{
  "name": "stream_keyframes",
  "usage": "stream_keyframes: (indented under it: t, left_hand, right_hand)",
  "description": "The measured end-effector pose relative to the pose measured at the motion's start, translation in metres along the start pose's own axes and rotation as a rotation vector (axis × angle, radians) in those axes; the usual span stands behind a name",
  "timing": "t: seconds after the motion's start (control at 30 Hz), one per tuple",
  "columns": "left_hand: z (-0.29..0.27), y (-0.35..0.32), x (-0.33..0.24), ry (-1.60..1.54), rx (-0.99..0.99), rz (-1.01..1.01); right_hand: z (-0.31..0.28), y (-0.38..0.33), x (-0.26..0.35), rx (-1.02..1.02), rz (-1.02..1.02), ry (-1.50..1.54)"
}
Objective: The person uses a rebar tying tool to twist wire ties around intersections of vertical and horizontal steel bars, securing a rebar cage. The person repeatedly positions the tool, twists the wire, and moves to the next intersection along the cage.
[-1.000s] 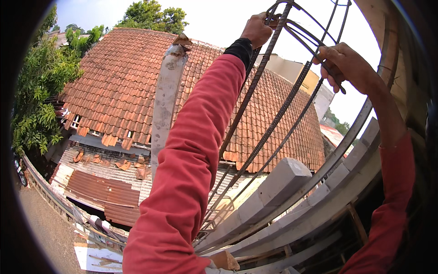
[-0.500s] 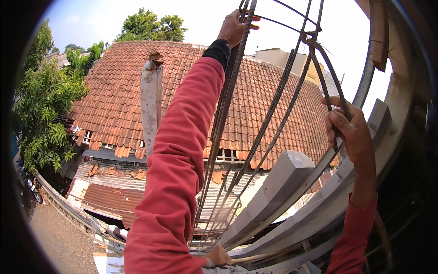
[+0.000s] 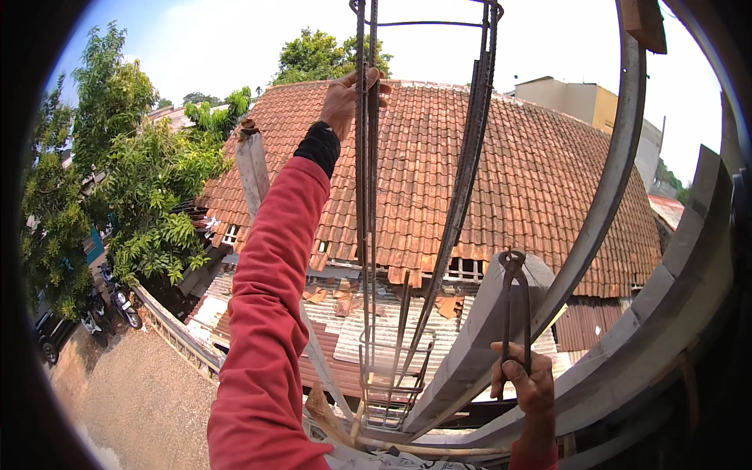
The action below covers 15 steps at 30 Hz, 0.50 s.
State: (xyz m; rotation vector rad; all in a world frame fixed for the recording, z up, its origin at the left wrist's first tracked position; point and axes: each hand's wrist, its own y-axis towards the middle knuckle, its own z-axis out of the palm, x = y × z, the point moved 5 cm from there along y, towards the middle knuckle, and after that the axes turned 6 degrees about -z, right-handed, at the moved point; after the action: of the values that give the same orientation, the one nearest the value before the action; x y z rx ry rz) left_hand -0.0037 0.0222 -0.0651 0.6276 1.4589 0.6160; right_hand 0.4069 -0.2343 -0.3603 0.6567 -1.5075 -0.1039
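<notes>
My left hand (image 3: pixel 341 100) is raised high, its fingers closed around the left upright rebar rods (image 3: pixel 362 172) of a tall steel column cage. Lower right, my right hand (image 3: pixel 529 385) grips the handles of a pair of dark pincers (image 3: pixel 510 270). The pincers point upward, with their jaws apart from the rods and in front of a grey concrete post (image 3: pixel 487 337). More ribbed rods (image 3: pixel 466 168) of the cage rise on the right. A bent steel tie (image 3: pixel 427 23) spans both sides near the top.
A tiled roof (image 3: pixel 509 172) fills the background, with corrugated sheets (image 3: pixel 345 345) below it. A curved-looking metal bar (image 3: pixel 603 219) and pale concrete beams (image 3: pixel 650 321) stand to the right. At far left are trees (image 3: pixel 157 188), parked motorbikes (image 3: pixel 121 298) and a gravel yard (image 3: pixel 149 399) far below.
The pincers have come off the upper right rods and dropped lower with my right hand. My left hand stays on the rods, now lower in view, as the view has shifted.
</notes>
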Motion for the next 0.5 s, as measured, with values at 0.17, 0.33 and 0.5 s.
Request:
stream_keyframes:
  t: [0.17, 0.33, 0.5]
  left_hand:
    - [-0.005, -0.002, -0.003, 0.069, -0.126, -0.12]
    - [-0.013, -0.051, -0.015, 0.247, -0.308, -0.339]
    - [0.015, -0.164, -0.056, 0.539, -0.177, -0.432]
  right_hand:
    - [-0.007, -0.019, -0.055, 0.158, 0.103, 0.0]
    - [-0.017, -0.052, -0.1, 0.267, 0.086, -0.025]
    - [-0.025, -0.097, -0.153, 0.431, 0.228, 0.014]
